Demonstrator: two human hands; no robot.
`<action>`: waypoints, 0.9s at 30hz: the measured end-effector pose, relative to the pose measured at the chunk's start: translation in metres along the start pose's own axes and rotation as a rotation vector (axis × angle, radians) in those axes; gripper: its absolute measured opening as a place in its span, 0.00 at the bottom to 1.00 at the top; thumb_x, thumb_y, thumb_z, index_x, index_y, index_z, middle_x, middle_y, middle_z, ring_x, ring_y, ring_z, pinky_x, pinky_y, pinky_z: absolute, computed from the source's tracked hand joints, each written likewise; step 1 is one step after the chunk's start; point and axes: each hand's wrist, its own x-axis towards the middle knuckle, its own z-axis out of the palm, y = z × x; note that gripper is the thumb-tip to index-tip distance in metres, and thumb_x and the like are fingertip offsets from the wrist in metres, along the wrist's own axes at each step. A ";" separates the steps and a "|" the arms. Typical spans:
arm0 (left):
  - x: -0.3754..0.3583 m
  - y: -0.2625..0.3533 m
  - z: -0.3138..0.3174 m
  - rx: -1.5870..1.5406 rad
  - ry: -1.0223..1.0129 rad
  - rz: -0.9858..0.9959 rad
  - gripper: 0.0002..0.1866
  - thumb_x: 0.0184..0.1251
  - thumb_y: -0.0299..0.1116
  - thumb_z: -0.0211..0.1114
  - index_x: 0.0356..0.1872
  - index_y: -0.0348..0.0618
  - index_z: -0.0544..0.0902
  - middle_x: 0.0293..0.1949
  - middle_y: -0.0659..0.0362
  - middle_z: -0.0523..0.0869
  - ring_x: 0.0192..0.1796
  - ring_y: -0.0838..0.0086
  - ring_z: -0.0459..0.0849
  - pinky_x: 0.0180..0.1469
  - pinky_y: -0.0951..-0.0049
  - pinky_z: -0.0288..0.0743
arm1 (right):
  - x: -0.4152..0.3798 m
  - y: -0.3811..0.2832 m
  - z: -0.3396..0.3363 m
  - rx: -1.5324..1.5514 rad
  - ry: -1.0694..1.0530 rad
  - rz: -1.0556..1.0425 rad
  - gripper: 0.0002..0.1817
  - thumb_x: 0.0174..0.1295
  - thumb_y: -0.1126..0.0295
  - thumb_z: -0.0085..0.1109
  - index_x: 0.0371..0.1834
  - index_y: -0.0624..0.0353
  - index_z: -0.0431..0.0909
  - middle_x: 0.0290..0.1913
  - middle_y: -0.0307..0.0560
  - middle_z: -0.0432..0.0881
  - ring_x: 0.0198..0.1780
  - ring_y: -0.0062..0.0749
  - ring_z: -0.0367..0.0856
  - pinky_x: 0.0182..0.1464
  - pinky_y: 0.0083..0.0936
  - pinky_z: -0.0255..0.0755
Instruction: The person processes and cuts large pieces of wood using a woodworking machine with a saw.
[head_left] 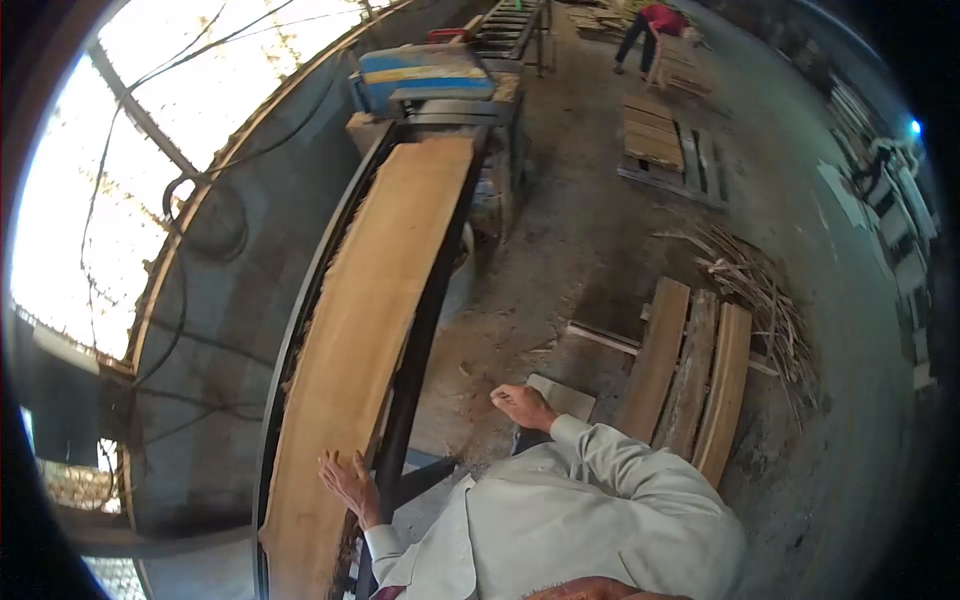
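Observation:
A long, pale wooden board (370, 290) lies on a dark metal-framed conveyor bed (425, 350), running from the lower left up to a blue and yellow machine (425, 78). My left hand (350, 487) rests on or just over the near part of the board by its right edge, fingers spread, holding nothing. To the right of the bed, over the floor, my right hand (524, 406) is held with its fingers curled in; whether anything is inside them is too small to tell.
Several planks (690, 370) lie on supports at the right, beside a heap of thin wood strips (765, 300). Farther back is a pallet with boards (655, 140) and a bent-over person (655, 30). Cables (185, 230) hang along the left wall.

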 end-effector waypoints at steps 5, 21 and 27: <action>0.047 0.059 0.042 -0.105 -0.031 0.116 0.27 0.72 0.49 0.58 0.59 0.34 0.74 0.63 0.40 0.74 0.69 0.47 0.66 0.71 0.50 0.58 | -0.019 0.043 -0.086 -0.042 0.236 0.156 0.16 0.69 0.60 0.57 0.50 0.60 0.81 0.44 0.52 0.87 0.49 0.42 0.87 0.51 0.33 0.78; 0.088 0.147 0.069 0.261 -0.206 -0.005 0.30 0.75 0.51 0.52 0.66 0.38 0.70 0.70 0.44 0.68 0.72 0.49 0.64 0.74 0.53 0.55 | -0.011 0.074 -0.116 0.107 0.362 0.313 0.17 0.70 0.60 0.57 0.53 0.61 0.80 0.48 0.53 0.86 0.50 0.42 0.86 0.52 0.34 0.79; 0.096 0.131 0.088 0.240 -0.132 0.004 0.28 0.73 0.50 0.53 0.64 0.39 0.71 0.70 0.46 0.68 0.75 0.52 0.60 0.76 0.52 0.49 | 0.118 0.066 -0.150 0.506 0.197 0.273 0.19 0.72 0.59 0.55 0.53 0.66 0.79 0.49 0.49 0.85 0.51 0.33 0.84 0.54 0.29 0.78</action>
